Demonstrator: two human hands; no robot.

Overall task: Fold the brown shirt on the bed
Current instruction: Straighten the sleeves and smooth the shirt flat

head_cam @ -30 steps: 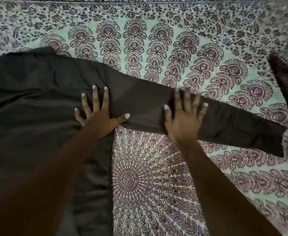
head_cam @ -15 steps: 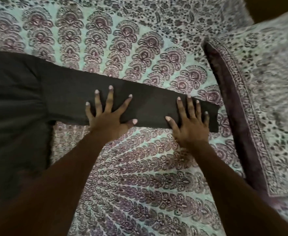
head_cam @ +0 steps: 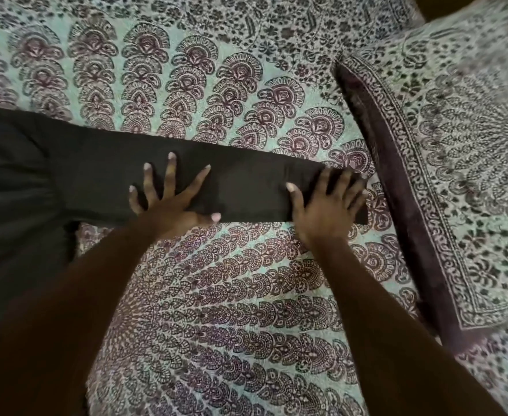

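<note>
1. The brown shirt (head_cam: 15,187) lies flat on the bed (head_cam: 216,295) at the left, its sleeve (head_cam: 246,181) stretched out to the right.
2. My left hand (head_cam: 168,205) presses mid-sleeve, fingers spread apart, gripping nothing.
3. My right hand (head_cam: 327,205) lies flat on the cuff end, fingers apart, blurred.
4. A patterned pillow (head_cam: 456,163) sits just right of the cuff.

shirt (head_cam: 96,175) matt dark cloth; bedsheet (head_cam: 216,295) printed cotton-like cloth.
</note>
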